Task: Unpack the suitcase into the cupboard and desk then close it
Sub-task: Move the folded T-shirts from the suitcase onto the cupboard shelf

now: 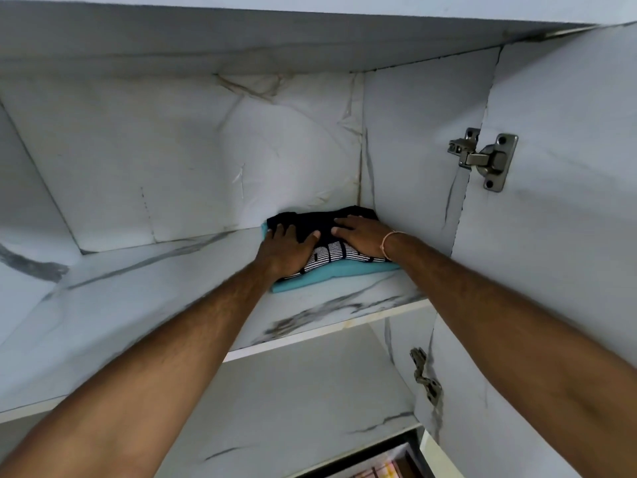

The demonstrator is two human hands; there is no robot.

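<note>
A folded black garment (322, 220) with white striped lettering lies on top of a folded teal garment (310, 279), in the far right corner of the upper cupboard shelf (144, 305). My left hand (284, 250) lies flat on the left part of the black garment, fingers spread. My right hand (360, 236), with a thin band at the wrist, presses flat on its right part. The suitcase is out of view.
The cupboard is lined in white marble-pattern sheet. Its open right door (568, 236) carries two metal hinges (484, 158), one high and one lower. A lower shelf (293, 408) sits beneath, and a dark opening shows at the bottom edge.
</note>
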